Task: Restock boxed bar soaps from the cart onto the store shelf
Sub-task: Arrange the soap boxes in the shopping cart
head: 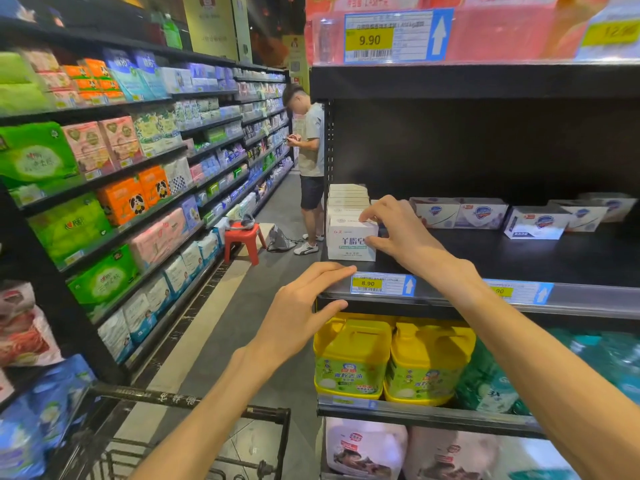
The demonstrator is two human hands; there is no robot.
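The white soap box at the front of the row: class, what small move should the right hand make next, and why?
Probably let go and withdraw. The right hand pinches the front soap box, which already sits flat on the shelf, in line with the row behind.

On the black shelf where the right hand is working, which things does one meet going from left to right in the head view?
Row of white soap boxes → right hand gripping the front box → two blue-and-white boxes → one blue-and-white box nearer the front → more such boxes at the far right.
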